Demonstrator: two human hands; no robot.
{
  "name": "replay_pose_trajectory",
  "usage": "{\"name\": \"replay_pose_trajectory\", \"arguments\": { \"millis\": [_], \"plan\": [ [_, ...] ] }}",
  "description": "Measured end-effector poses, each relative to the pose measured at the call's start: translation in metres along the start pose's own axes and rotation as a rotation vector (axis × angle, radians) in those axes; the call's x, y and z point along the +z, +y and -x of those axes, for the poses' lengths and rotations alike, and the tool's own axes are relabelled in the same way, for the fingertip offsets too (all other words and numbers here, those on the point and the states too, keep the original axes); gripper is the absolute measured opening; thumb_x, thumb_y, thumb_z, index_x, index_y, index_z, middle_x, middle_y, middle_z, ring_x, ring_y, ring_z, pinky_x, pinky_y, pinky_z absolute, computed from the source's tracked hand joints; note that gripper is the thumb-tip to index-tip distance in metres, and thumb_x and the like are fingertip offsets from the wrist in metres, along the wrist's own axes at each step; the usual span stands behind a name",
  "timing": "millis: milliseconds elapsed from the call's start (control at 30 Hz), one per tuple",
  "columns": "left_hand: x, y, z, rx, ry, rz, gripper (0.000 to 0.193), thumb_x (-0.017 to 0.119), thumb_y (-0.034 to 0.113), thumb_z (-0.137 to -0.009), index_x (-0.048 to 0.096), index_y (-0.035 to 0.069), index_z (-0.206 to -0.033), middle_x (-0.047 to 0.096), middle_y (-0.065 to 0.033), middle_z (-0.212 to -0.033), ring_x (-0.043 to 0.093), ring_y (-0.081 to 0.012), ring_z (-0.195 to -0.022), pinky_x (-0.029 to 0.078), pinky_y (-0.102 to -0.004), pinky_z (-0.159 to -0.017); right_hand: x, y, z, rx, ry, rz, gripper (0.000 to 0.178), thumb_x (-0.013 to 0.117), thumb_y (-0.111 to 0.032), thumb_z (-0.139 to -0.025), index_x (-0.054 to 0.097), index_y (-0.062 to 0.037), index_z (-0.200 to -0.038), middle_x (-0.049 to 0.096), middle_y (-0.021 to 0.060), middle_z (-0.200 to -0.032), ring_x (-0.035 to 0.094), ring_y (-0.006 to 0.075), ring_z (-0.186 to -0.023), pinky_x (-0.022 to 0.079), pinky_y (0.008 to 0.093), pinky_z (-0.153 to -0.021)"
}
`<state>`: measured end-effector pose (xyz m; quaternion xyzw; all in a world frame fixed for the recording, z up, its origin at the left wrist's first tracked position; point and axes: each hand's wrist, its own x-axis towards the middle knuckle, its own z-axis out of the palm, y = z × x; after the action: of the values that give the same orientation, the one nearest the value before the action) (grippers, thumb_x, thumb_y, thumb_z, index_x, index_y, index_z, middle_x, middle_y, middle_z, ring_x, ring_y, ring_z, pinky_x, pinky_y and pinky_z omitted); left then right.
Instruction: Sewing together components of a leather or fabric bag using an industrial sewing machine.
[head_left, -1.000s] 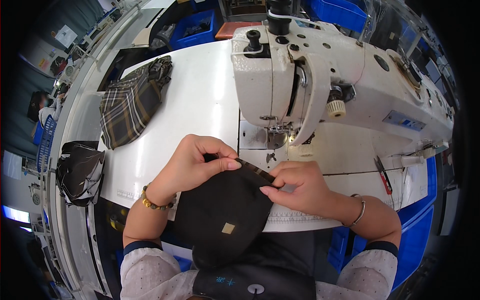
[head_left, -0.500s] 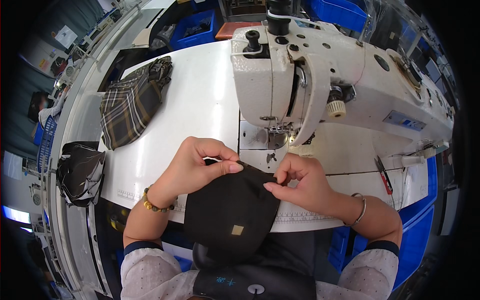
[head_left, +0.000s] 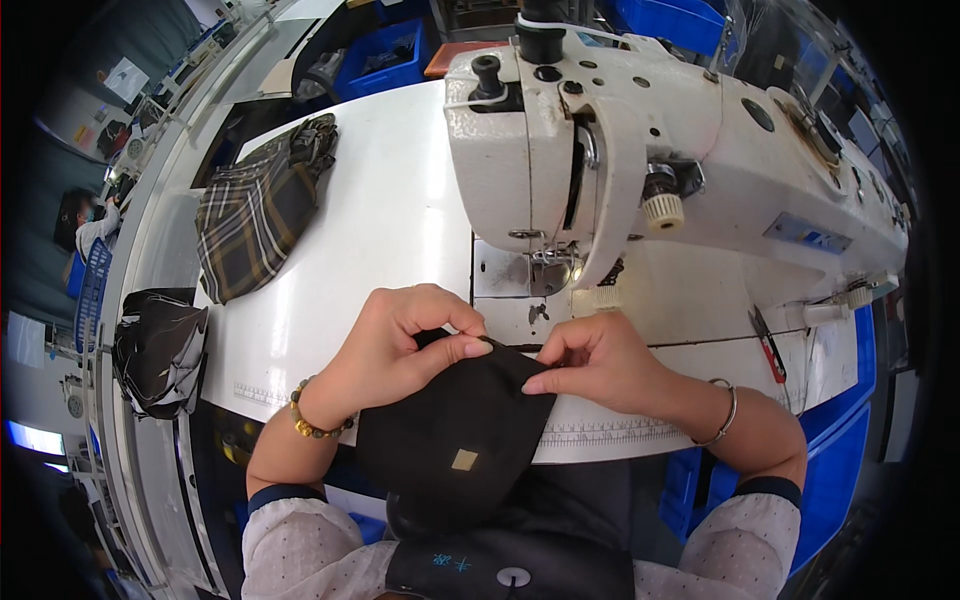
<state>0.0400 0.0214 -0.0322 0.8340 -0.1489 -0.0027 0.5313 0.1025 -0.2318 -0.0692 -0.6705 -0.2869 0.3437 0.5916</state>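
A black fabric piece point(head_left: 440, 425) with a small beige patch point(head_left: 465, 460) hangs between my hands over the table's front edge. My left hand point(head_left: 415, 340) pinches its upper edge between thumb and fingers. A little to the right, my right hand point(head_left: 595, 360) pinches the same edge near its corner. Just beyond my hands stands a white sewing machine point(head_left: 545, 170), its presser foot point(head_left: 550, 275) above a metal plate, with no cloth under it. What the fabric looks like on its far side is hidden.
Plaid cloth pieces point(head_left: 255, 215) lie stacked on the white table point(head_left: 385, 190) at the left. A bundle of dark cloth point(head_left: 160, 350) hangs by the left edge. Red-handled snips point(head_left: 768, 345) lie at the right. Blue bins point(head_left: 835, 490) stand below right. Another person point(head_left: 90, 225) sits far left.
My right hand has closed its fingers more tightly on the fabric edge. The fabric has shifted slightly left, and the whole view has moved a little.
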Motion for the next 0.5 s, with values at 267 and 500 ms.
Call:
{"name": "replay_pose_trajectory", "arguments": {
  "millis": [267, 500],
  "plan": [
    [0.0, -0.001, 0.0, -0.058, 0.014, -0.013, 0.01, 0.077, 0.007, -0.088, 0.071, 0.0, -0.091, 0.071, -0.0047, -0.082, 0.065, -0.0109, -0.075, 0.051, -0.0243, -0.071, 0.002, 0.001, 0.001, -0.022, 0.036, 0.039, 0.017, 0.082, -0.01, -0.082, 0.07, 0.0006, -0.079, 0.067, 0.0002, -0.07, 0.056, 0.0036, -0.062, 0.044, 0.0224, -0.056],
    [0.002, 0.001, -0.002, -0.164, -0.094, 0.032, 0.01, 0.068, 0.007, -0.096, 0.063, -0.001, -0.094, 0.072, -0.0059, -0.085, 0.066, -0.0108, -0.084, 0.051, -0.0251, -0.078, 0.007, 0.013, 0.0, -0.137, 0.105, 0.049, 0.021, 0.079, -0.011, -0.087, 0.062, 0.0002, -0.081, 0.063, 0.0014, -0.071, 0.052, 0.0052, -0.062, 0.043, 0.0244, -0.056]
  ]
}}
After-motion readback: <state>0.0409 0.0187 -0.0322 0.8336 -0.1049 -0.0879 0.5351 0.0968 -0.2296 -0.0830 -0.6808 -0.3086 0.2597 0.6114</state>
